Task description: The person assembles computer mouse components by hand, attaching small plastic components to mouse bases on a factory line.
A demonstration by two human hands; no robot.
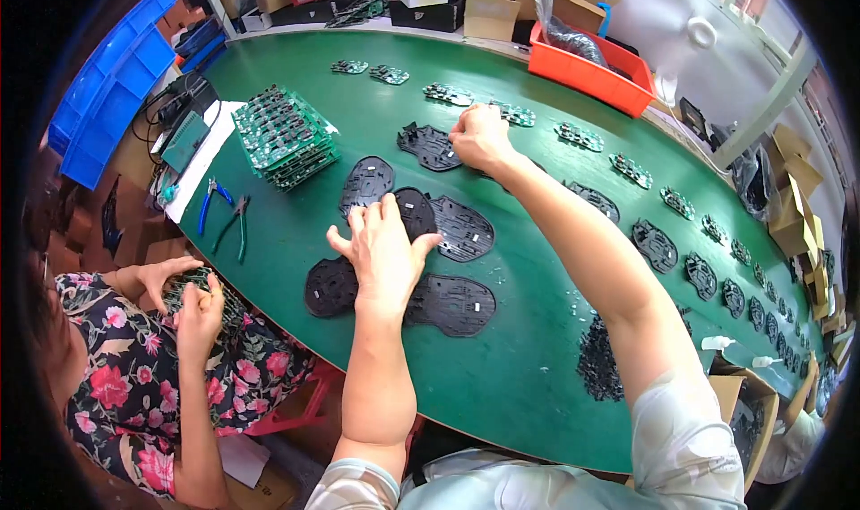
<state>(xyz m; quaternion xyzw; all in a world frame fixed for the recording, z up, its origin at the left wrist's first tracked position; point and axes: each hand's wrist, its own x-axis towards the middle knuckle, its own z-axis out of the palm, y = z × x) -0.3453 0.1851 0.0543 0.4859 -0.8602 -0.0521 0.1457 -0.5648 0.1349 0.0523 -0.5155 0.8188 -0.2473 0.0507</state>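
Note:
My right hand (482, 140) is closed, its fingertips pinched at the right edge of a black plastic shell (428, 148) at the far side of the green table. Nearer me, my left hand (385, 250) spreads its fingers over a cluster of similar shells. A rounded shell (416, 211) shows between its thumb and forefinger. Around that hand lie a shell (367, 184) beyond it, another (463, 229) to its right, one (331, 287) at lower left and one (455, 305) at lower right. My left wrist partly covers the lower pair.
Green circuit boards (580, 136) and black shells (655, 245) run in curved rows rightward. A stack of boards (285, 136), pliers (239, 226) and blue cutters (214, 201) lie left. Small black parts (598, 360) are heaped near my right arm. A co-worker (152, 376) handles boards at left.

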